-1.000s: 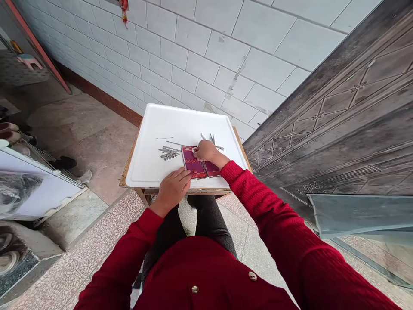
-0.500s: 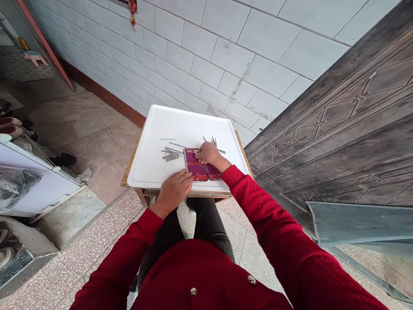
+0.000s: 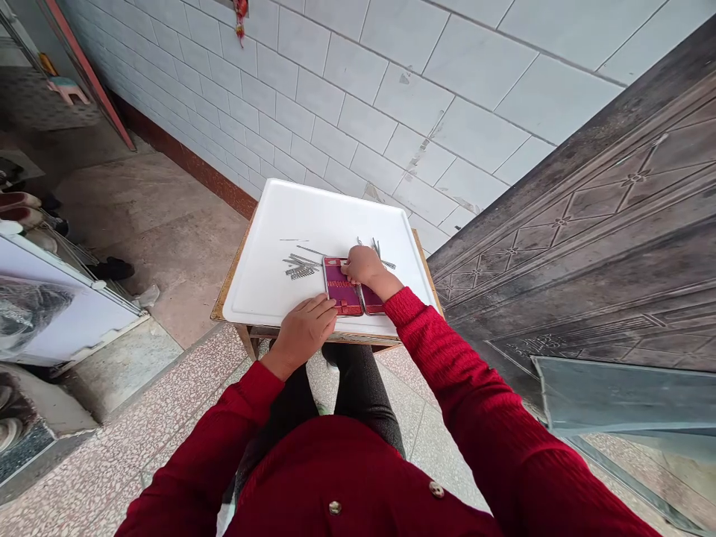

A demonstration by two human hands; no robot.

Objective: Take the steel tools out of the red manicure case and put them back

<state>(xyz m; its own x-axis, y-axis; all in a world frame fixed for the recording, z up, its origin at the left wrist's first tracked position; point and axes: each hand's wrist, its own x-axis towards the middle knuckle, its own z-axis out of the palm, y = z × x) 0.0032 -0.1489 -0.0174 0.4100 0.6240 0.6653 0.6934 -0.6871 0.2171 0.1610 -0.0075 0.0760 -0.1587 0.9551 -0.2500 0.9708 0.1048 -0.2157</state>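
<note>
1. A red-edged purple tool case (image 3: 343,295) lies open on a white tray (image 3: 313,212), atop a wooden counter (image 3: 217,314). It is at the side nearest the person, probably to suit both hands' reach.
2. The left hand (image 3: 307,328) lies at the case's lower left corner, fingertips over the edge, presumably steadying it against sliding.
3. That left grip is released: the fingers are extended side by side, touching the case from above rather than clasping it.
4. The right hand (image 3: 363,266) reaches across the fold, bent fingers drawn together at the upper part of the left half, perhaps for close, fine handling. Whether this grip is clenched or grasping something small cannot be told; the hand hides it.
5. Slim metal tools (image 3: 302,267) overlap loosely left of the case, and more metal tools (image 3: 377,245) lie just beyond the right hand, seemingly set aside so both halves stay uncovered.
</note>
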